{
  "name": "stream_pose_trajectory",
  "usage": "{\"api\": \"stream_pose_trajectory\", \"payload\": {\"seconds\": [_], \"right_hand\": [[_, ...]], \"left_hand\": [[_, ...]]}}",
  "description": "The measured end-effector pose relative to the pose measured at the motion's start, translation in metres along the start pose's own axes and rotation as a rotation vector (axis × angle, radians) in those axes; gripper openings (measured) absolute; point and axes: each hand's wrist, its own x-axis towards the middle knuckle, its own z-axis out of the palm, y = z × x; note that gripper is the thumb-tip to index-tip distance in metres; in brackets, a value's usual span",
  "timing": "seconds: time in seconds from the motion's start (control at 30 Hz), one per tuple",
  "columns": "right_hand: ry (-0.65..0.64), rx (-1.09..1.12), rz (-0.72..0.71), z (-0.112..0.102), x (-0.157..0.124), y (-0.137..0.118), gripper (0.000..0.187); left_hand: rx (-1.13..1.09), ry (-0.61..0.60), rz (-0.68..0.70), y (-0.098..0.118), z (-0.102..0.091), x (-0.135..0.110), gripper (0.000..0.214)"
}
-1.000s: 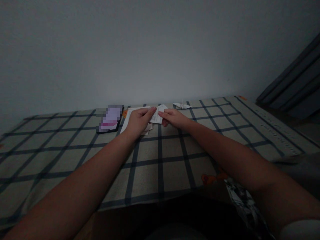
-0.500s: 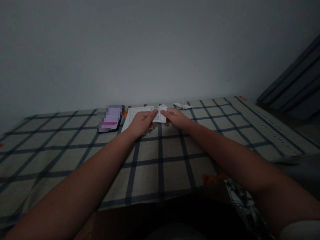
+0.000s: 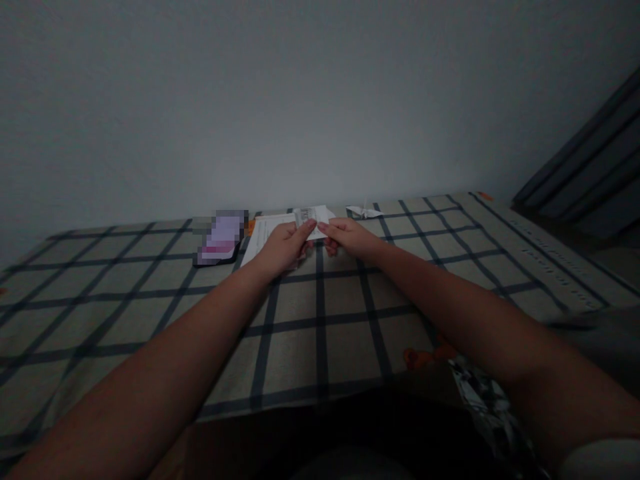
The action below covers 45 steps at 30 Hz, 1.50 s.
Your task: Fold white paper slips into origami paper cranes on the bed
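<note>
Both of my arms reach forward over a checked cloth (image 3: pixel 320 333). My left hand (image 3: pixel 283 245) and my right hand (image 3: pixel 347 237) meet at a small folded piece of white printed paper (image 3: pixel 313 217). Each hand pinches it between thumb and fingers, and it is held just above the cloth. Under my left hand lie more white sheets (image 3: pixel 265 232); part of them is hidden by the hand.
A dark phone with a lit screen (image 3: pixel 220 240) lies left of the sheets. A small white folded paper crane (image 3: pixel 365 211) sits beyond my right hand near the wall. A dark curtain (image 3: pixel 590 180) hangs at the right. A patterned wrapper (image 3: pixel 480 393) lies by my right forearm.
The small paper has been turned between my fingers and now shows a printed face tilted up. Both hands stay in almost the same place.
</note>
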Motion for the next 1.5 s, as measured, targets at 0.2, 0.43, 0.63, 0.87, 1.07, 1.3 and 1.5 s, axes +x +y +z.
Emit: {"api": "stream_pose_trajectory", "payload": {"seconds": [0.2,0.43,0.63,0.87,1.07,1.3,1.5], "right_hand": [[-0.002,-0.106,0.01,0.001,-0.002,-0.008,0.041],[-0.177,-0.103,0.025,0.001,-0.005,-0.012,0.041],[-0.118,-0.045,0.06,0.004,-0.003,-0.009,0.044],[-0.076,-0.118,0.033,0.005,-0.004,-0.013,0.042],[-0.051,-0.054,-0.001,0.003,-0.003,-0.006,0.04],[0.026,-0.045,-0.015,-0.001,-0.001,-0.005,0.033],[0.1,-0.142,-0.037,-0.005,-0.005,-0.011,0.035]], "left_hand": [[0.021,0.043,0.038,-0.002,0.0,0.002,0.053],[-0.064,0.061,0.083,-0.006,-0.004,0.005,0.04],[0.152,0.139,0.191,-0.007,-0.005,0.002,0.045],[0.048,0.098,0.115,-0.009,-0.003,0.001,0.046],[0.161,0.178,0.186,-0.006,-0.005,0.004,0.05],[0.09,0.148,0.145,-0.009,-0.003,0.006,0.053],[-0.016,0.166,0.159,-0.015,-0.003,0.012,0.047]]}}
